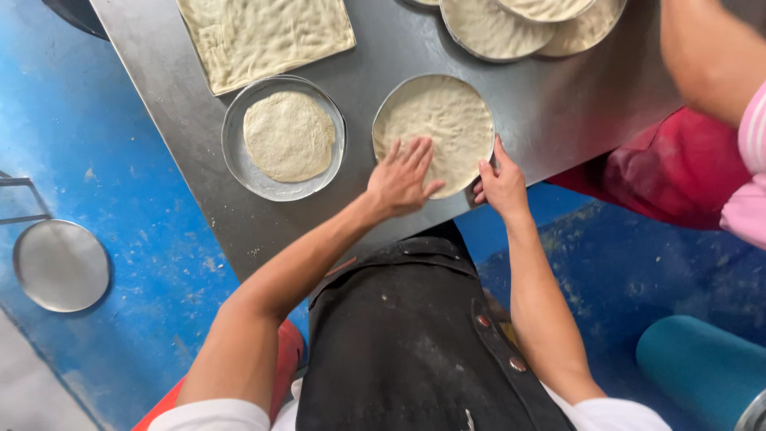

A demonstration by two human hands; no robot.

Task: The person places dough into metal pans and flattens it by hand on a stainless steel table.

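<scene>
The left hand point(401, 177) lies flat, fingers spread, on the near left part of a round dough point(435, 128) that fills a shallow metal pan point(381, 102) on a steel table point(550, 104); the palm presses the dough and grips nothing. The right hand point(501, 185) sits at the near right rim of the same pan, fingers open and loosely curled against the edge, touching it rather than clamped on it. This pan stands close to the near edge of the table, just in front of the person's black apron point(415, 343). Just to its left, apart from it, stands a second pan point(239, 152) holding a smaller disc point(289, 136) that leaves a ring of bare metal around it. Far left, a square sheet point(263, 32) of dough lies flat on the table. At the far edge, to the right, more filled pans point(495, 28) overlap one another, partly cut off by the frame. On the right another person's arm point(706, 56) reaches in above the table, with a pink sleeve point(754, 128) and red cloth point(670, 168) below it. The blue floor point(120, 160) shows on the left, where a round metal lid point(61, 265) lies well apart from the table. A teal cylinder point(702, 363) lies near right.
</scene>
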